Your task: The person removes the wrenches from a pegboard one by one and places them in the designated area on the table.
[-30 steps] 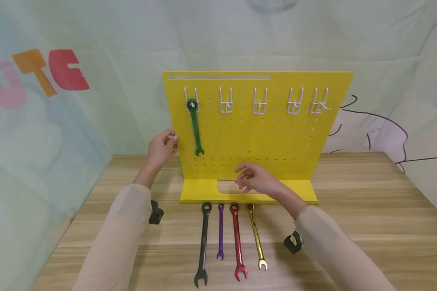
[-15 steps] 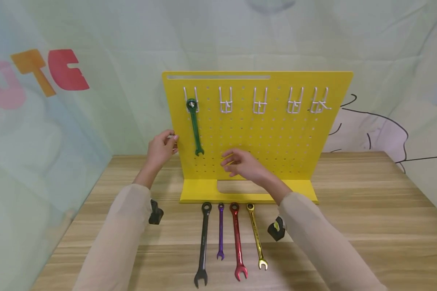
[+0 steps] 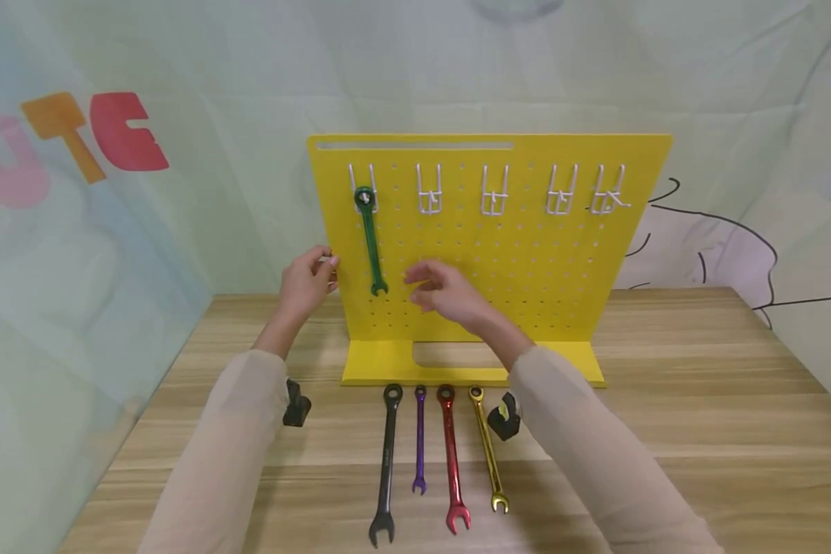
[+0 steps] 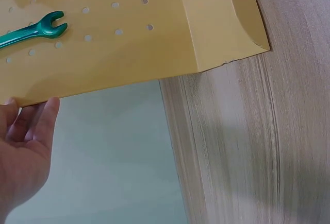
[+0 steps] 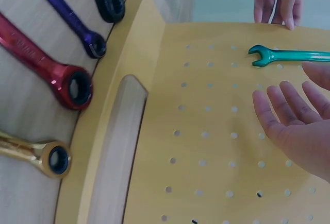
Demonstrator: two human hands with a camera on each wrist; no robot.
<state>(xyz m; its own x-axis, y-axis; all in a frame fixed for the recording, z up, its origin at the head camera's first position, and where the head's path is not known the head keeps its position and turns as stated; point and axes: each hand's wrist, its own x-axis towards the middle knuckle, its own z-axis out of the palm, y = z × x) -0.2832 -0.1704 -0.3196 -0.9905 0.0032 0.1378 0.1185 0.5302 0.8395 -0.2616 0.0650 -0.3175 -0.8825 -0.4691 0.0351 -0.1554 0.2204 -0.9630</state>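
Observation:
In the head view, a yellow pegboard [image 3: 512, 261] stands upright on the table. A green combination wrench [image 3: 372, 246] hangs by its ring end from the leftmost white hook. My left hand [image 3: 303, 283] pinches the board's left edge between thumb and fingers; the fingertips partly pass behind it. My right hand [image 3: 450, 294], holding nothing, is in front of the board just right of the green wrench. Its fingers are loosely bent, apart from the wrench in the right wrist view. On the table lie a black wrench [image 3: 388, 462], a purple wrench [image 3: 419, 446], a red wrench [image 3: 452, 462] and a gold wrench [image 3: 488, 454].
Several more white hooks [image 3: 495, 192] line the board's top, with no tool on them. The board's yellow base [image 3: 381, 362] has a cutout in it. Behind the wooden table [image 3: 699, 400] hangs a printed cloth [image 3: 249, 100].
My right hand has moved up and left across the board toward the green wrench. The left hand keeps its place on the edge. The wrenches have not moved.

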